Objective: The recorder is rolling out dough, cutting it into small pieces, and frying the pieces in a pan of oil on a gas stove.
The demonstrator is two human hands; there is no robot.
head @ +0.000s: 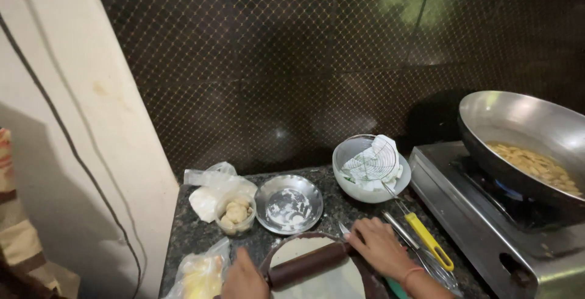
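Both hands, left hand [244, 277] and right hand [379, 247], seemingly grasp a rolling pin [308, 265] over flattened dough [323, 281].

Dim indoor light, glare spots on the dark tiled wall [341, 80], soft focus, edges slightly warped

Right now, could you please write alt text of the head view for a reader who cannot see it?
Two hands, left hand and right hand, press a dark rolling pin over flat dough on a round board. Behind stand a small steel bowl with flour, a container of dough balls and a wire skimmer; at right, a steel pan fries pieces on a stove.
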